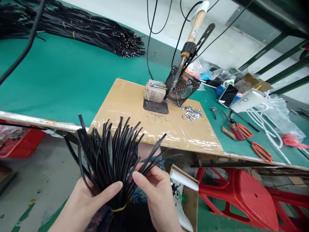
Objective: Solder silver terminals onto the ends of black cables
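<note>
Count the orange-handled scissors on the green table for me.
2. One pair of scissors lies right of the brown board; the second pair lies further right, near the green table's front edge. Others may hide under the plastic bags.

Bare board (125, 106) beyond the cable bundle (113, 154); soldering iron (190, 38), fan (180, 90), block (154, 91) crowd its back.

head-worn view, downward, close over workbench (60, 77)
</note>
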The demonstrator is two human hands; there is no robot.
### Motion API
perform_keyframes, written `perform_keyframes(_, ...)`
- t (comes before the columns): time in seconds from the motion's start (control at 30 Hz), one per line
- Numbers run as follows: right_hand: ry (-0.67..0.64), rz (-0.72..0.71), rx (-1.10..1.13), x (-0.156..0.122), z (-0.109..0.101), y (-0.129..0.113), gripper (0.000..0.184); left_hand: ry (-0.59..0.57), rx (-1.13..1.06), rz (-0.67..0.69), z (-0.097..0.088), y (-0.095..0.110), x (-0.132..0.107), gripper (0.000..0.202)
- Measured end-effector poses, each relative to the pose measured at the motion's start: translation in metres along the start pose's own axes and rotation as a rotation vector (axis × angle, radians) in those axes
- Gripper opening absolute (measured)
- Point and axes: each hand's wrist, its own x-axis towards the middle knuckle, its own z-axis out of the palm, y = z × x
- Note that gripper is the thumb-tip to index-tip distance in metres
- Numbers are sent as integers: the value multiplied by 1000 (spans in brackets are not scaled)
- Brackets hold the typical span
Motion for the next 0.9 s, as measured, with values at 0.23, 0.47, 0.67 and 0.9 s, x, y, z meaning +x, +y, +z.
perform_keyframes(0.23,-23,-16,3,-1,3,-5,18,-76,-130,-61,-5,-7,0,48)
perform_keyframes(0.47,73,-75,-77,6,10,-15,21,-89,-5,-62,-11,-13,0,46)
perform_keyframes(0.67,165,-163,5,35,14,-27,23,-82,55,-67,-12,-14,0,58)
perform_keyframes(0.9,98,-195,-32,49,25,-32,22,-53,-42,-132,-11,-15,-3,55)
